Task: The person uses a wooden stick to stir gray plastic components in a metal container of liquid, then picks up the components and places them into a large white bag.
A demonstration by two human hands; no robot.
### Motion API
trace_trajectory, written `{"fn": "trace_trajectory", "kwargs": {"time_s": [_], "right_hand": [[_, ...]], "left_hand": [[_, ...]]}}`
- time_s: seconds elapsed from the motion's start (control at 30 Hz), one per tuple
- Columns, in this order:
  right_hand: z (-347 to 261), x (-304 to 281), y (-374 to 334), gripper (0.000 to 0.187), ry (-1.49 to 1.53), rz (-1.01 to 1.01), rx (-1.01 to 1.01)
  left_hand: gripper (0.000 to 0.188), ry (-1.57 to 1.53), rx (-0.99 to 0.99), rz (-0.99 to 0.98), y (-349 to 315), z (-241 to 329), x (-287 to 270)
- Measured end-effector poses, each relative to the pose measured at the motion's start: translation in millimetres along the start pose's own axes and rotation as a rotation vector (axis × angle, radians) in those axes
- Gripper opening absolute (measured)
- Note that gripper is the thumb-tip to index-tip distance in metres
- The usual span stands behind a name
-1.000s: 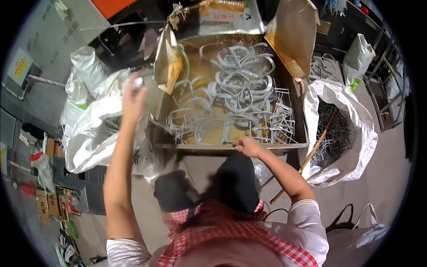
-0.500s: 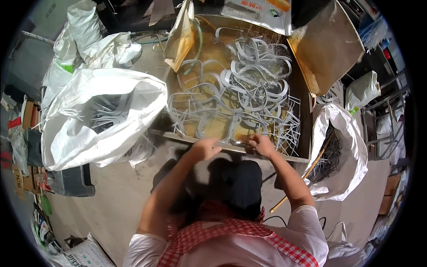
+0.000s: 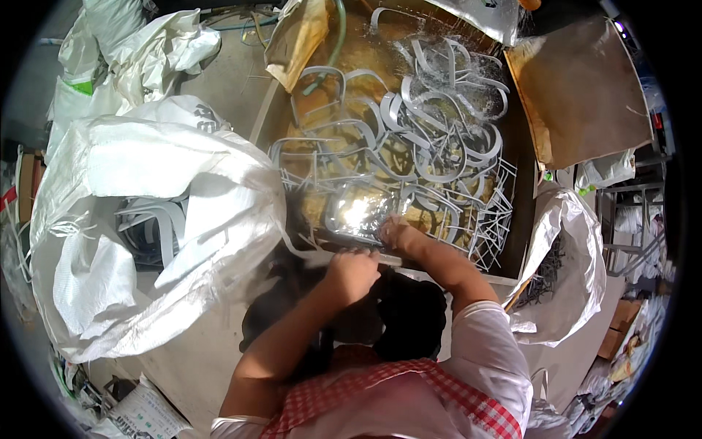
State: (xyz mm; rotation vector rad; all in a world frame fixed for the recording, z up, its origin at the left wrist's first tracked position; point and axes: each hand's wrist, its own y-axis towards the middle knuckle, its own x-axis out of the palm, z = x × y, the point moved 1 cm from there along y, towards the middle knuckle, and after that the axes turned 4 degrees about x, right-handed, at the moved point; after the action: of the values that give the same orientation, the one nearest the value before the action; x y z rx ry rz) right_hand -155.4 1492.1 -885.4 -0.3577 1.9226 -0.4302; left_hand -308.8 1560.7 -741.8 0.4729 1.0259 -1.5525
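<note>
A wide, shallow tank [image 3: 523,161] of brownish water lies in front of me. Many grey curved strips [image 3: 393,110] and thin straight grey sticks [image 3: 504,208] lie in it, partly under water. My left hand [image 3: 353,274] is at the near rim, its fingers curled closed; what they grip is hidden. Over that rim reaches my right hand [image 3: 393,230], low at the water by the front wall. Its fingertips are blurred, and bright glare on the water beside them hides whether anything is held.
At left stands a large open white woven sack [image 3: 139,164] with grey strips [image 3: 172,227] inside. Another white sack [image 3: 567,314] at right holds thin dark pieces. Brown boards [image 3: 585,95] lean at the tank's sides. A green hose [image 3: 338,36] runs into the water.
My right hand has moved left and farther into the tank, down to the water. My left hand stays by the near rim. The view has shifted, bringing the left sack closer.
</note>
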Motion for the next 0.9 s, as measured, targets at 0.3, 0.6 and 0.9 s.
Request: {"fn": "trace_trajectory", "kwargs": {"time_s": [0.3, 0.6, 0.9], "right_hand": [[5.8, 14.3, 31.0, 0.044, 0.359, -0.377, 0.169], [-23.3, -32.1, 46.5, 0.047, 0.646, -0.585, 0.306], [-4.8, -157.3, -36.5, 0.041, 0.117, -0.082, 0.145]], "left_hand": [[0.038, -0.103, 0.014, 0.034, 7.6, -2.8, 8.0], [0.034, -0.173, -0.054, 0.097, 10.1, -0.5, -0.5], [0.048, -0.341, -0.382, 0.556, 14.7, -13.8, -36.9]]}}
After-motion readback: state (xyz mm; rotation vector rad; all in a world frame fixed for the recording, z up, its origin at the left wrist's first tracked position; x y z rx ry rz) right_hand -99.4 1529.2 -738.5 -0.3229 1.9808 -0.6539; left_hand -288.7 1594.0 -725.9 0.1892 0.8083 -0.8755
